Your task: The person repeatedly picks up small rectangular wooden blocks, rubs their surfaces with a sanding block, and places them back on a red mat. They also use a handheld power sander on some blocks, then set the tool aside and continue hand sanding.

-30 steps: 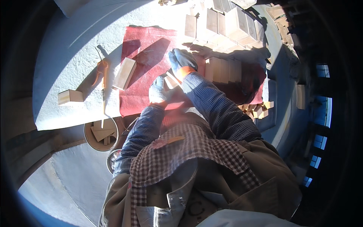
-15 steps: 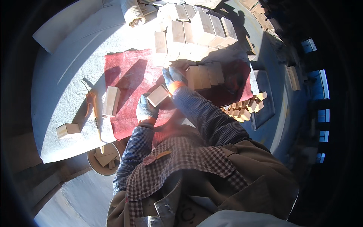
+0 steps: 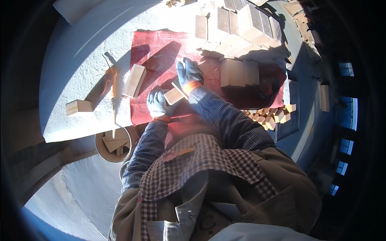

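Note:
My left hand [image 3: 158,102], in a blue-grey glove with an orange cuff, is closed round a pale wooden block [image 3: 174,97] over the red cloth [image 3: 161,68]. Just beyond that block is my right hand [image 3: 189,73], gloved alike, fingers curled together. Whether it holds anything thin is hidden, though a dark patch shows between it and the block. A second wooden block [image 3: 134,81] lies on the cloth's left edge. Right of my right hand, a row of several blocks [image 3: 240,73] stands in shade.
Stacked blocks [image 3: 253,24] stand at the back right. Left lie an orange-handled tool [image 3: 111,78] with a thin rod and a single block [image 3: 78,107]. A round bucket [image 3: 114,146] of wood offcuts sits below the table's front edge. Small wood pieces [image 3: 270,116] lie at right.
The view has shifted, so the table appears higher and farther right. Against the cloth, both hands have moved left and nearer to me, and my right hand is farther from the block row.

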`<state>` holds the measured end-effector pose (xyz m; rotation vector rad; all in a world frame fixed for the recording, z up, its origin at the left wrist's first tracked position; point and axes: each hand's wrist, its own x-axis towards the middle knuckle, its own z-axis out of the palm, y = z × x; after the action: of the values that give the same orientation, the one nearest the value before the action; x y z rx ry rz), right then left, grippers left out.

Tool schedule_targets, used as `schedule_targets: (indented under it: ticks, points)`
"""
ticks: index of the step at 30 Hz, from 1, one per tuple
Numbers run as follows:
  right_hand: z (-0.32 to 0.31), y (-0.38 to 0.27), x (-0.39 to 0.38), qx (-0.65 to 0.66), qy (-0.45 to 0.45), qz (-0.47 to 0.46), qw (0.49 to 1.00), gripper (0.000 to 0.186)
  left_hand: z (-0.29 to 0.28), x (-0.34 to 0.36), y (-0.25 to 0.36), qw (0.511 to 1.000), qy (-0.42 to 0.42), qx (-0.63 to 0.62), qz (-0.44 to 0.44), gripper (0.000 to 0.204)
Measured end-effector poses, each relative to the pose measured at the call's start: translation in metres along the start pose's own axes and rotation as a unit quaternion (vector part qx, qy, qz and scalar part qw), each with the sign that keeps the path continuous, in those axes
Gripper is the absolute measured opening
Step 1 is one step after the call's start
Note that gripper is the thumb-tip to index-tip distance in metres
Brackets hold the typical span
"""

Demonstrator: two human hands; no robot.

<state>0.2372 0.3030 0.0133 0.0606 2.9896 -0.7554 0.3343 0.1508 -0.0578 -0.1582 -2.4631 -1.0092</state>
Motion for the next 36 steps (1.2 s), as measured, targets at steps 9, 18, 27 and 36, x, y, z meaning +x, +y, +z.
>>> schedule_targets:
  ticks: [9,18,27,36]
  points:
    - [-0.007,-0.035,-0.004,-0.055,0.005,-0.115,0.992,0.041,0.001,-0.003,0.002,0.999,-0.023,0.031,-0.033,0.054]
    - [0.032,-0.07,-0.042,-0.094,-0.014,-0.271,0.958,0.056,0.004,0.003,0.004,0.976,-0.139,0.03,-0.162,0.059]
    - [-0.019,0.046,0.008,-0.003,0.028,0.025,0.999,0.046,-0.005,0.006,0.008,0.999,-0.033,0.033,-0.007,0.068]
    - [0.002,0.128,0.023,0.116,0.118,0.253,0.953,0.056,-0.006,0.068,0.066,0.964,-0.249,0.083,-0.038,0.07]
